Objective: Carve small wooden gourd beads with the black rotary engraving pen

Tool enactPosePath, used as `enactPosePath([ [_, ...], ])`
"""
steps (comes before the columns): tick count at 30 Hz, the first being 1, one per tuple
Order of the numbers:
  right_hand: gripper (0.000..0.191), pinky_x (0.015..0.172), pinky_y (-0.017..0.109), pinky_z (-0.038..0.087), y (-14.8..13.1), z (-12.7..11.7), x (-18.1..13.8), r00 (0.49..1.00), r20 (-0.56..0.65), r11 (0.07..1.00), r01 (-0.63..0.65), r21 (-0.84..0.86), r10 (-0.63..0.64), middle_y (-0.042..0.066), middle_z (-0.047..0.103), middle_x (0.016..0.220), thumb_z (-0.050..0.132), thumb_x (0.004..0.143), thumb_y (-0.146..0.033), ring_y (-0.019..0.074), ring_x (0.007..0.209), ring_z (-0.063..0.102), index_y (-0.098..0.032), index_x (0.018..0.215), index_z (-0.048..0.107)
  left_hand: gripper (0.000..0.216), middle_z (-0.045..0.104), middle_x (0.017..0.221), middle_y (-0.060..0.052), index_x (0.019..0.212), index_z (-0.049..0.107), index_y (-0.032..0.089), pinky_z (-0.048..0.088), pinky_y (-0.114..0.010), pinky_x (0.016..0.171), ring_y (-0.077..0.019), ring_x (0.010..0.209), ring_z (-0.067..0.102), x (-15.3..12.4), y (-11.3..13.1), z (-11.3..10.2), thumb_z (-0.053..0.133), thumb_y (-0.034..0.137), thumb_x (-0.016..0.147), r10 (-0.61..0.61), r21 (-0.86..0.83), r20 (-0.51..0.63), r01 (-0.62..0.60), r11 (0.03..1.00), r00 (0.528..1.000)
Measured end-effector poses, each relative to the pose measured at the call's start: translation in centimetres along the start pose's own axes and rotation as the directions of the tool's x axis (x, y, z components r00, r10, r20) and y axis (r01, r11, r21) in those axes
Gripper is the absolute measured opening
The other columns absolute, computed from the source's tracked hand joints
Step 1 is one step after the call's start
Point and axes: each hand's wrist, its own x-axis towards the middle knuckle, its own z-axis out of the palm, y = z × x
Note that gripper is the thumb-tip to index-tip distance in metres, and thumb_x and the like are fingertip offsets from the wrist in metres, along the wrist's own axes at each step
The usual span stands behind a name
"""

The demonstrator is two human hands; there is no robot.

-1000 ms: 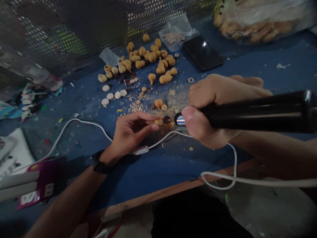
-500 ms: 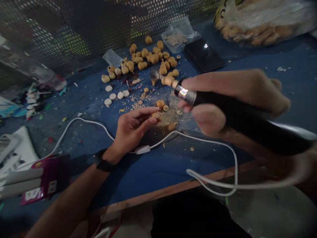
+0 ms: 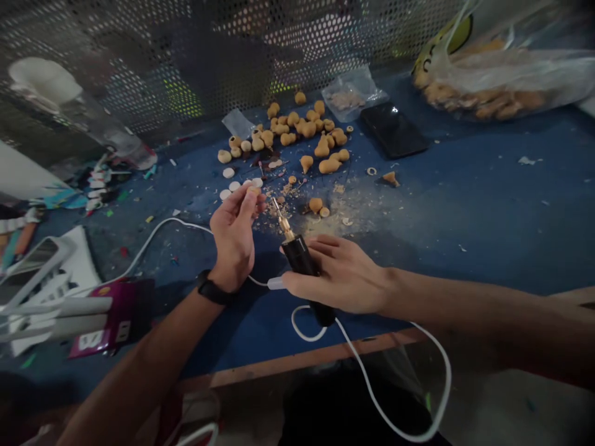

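My right hand (image 3: 341, 272) grips a black rotary tool (image 3: 304, 266) low over the blue table (image 3: 465, 217), its brass bit pointing up and away toward the wood dust. Its white cord (image 3: 372, 384) loops off the table's front edge. My left hand (image 3: 235, 232), with a dark watch on the wrist, is raised just left of the bit and pinches a small tan wooden piece (image 3: 253, 191) between thumb and fingertips. A pile of small tan gourd-shaped pieces (image 3: 302, 130) lies further back, with several pale round discs (image 3: 230, 173) to its left.
A black phone (image 3: 393, 130) and a small clear bag (image 3: 353, 96) lie behind the pile. A large plastic bag of tan pieces (image 3: 488, 80) sits at the back right. A perforated metal screen (image 3: 186, 56) walls the back. A magenta box (image 3: 111, 316) and white clutter sit left.
My right hand has swung the tool down from in front of the camera to the table near its front edge. My left hand has lifted its small piece up and to the left.
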Motion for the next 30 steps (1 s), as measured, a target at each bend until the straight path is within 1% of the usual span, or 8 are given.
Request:
enactPosePath([
  [1, 0.035, 0.081, 0.034, 0.048, -0.4, 0.3, 0.1, 0.997, -0.051, 0.995, 0.056, -0.080, -0.060, -0.001, 0.066, 0.084, 0.049, 0.111, -0.008, 0.0206, 0.084, 0.058, -0.028, 0.116, 0.077, 0.012, 0.086, 0.111, -0.008, 0.113, 0.090, 0.019, 0.067, -0.038, 0.103, -0.0199, 0.100, 0.081, 0.1, 0.1, -0.2, 0.091, 0.026, 0.103, 0.010, -0.012, -0.016, -0.010, 1.000, 1.000],
  [3, 0.035, 0.081, 0.034, 0.044, -0.9, 1.0, 0.3, 0.993, -0.057, 0.981, 0.096, -0.166, -0.106, -0.001, 0.061, 0.078, 0.047, 0.109, -0.004, 0.0209, 0.082, 0.054, -0.026, 0.113, 0.074, 0.011, 0.086, 0.109, -0.006, 0.111, 0.090, 0.020, 0.066, -0.036, 0.104, -0.0187, 0.100, 0.081, 0.5, 0.3, -0.7, 0.091, 0.029, 0.105, 0.029, -0.016, -0.038, -0.030, 0.999, 0.999],
  [7, 0.034, 0.086, 0.035, 0.044, -1.2, 2.0, 0.3, 0.995, 0.060, 0.982, 0.094, -0.165, -0.085, -0.001, 0.064, 0.076, 0.045, 0.110, -0.005, 0.0204, 0.076, 0.051, -0.023, 0.117, 0.072, 0.027, 0.088, 0.106, -0.004, 0.111, 0.090, 0.024, 0.068, -0.036, 0.104, -0.0190, 0.101, 0.083, 1.7, 0.2, -2.2, 0.100, 0.043, 0.096, 0.103, 0.008, -0.121, -0.102, 0.995, 0.987],
  [10, 0.034, 0.086, 0.035, 0.044, -1.3, 2.1, 0.3, 0.994, 0.096, 0.990, 0.068, -0.120, -0.057, -0.002, 0.065, 0.075, 0.044, 0.110, -0.005, 0.0201, 0.074, 0.052, -0.024, 0.117, 0.071, 0.040, 0.087, 0.106, -0.004, 0.112, 0.089, 0.024, 0.067, -0.037, 0.104, -0.0206, 0.104, 0.083, 2.5, 0.0, -2.9, 0.103, 0.054, 0.090, 0.158, 0.058, -0.113, -0.152, 0.987, 0.981],
  [15, 0.036, 0.084, 0.037, 0.046, -1.7, 1.7, 0.3, 0.993, 0.104, 0.997, 0.063, -0.052, -0.057, 0.001, 0.068, 0.076, 0.044, 0.107, -0.004, 0.0226, 0.078, 0.057, -0.023, 0.116, 0.073, 0.041, 0.088, 0.107, -0.004, 0.116, 0.088, 0.024, 0.068, -0.036, 0.099, -0.0202, 0.102, 0.084, 2.6, -0.4, -3.0, 0.100, 0.055, 0.091, 0.174, 0.124, -0.072, -0.164, 0.979, 0.982],
  [22, 0.027, 0.088, 0.038, 0.048, -2.1, 1.4, 0.2, 0.980, 0.198, 0.985, -0.050, 0.163, 0.017, 0.004, 0.076, 0.096, 0.058, 0.102, -0.014, 0.0248, 0.089, 0.063, -0.025, 0.126, 0.067, 0.043, 0.089, 0.108, -0.005, 0.117, 0.088, 0.024, 0.070, -0.034, 0.095, -0.0198, 0.100, 0.083, 2.5, -0.4, -3.0, 0.098, 0.057, 0.091, 0.157, 0.166, -0.041, -0.148, 0.975, 0.987],
  [27, 0.044, 0.088, 0.036, 0.049, -2.1, 1.3, 0.3, 0.980, 0.187, 0.951, -0.126, 0.283, 0.075, 0.003, 0.074, 0.101, 0.067, 0.091, -0.007, 0.0227, 0.090, 0.062, -0.026, 0.129, 0.056, 0.045, 0.089, 0.108, -0.007, 0.117, 0.087, 0.023, 0.071, -0.037, 0.095, -0.0221, 0.102, 0.085, 2.4, -0.4, -2.9, 0.095, 0.060, 0.093, 0.148, 0.181, 0.000, -0.145, 0.973, 0.989],
  [30, 0.051, 0.088, 0.036, 0.050, -2.1, 1.2, 0.4, 0.970, 0.219, 0.910, -0.184, 0.372, 0.106, 0.001, 0.075, 0.103, 0.070, 0.085, -0.005, 0.0225, 0.092, 0.064, -0.028, 0.127, 0.053, 0.046, 0.090, 0.108, -0.007, 0.115, 0.088, 0.022, 0.071, -0.037, 0.094, -0.0210, 0.099, 0.084, 2.3, -0.3, -2.8, 0.098, 0.059, 0.089, 0.124, 0.154, -0.003, -0.122, 0.981, 0.992],
])
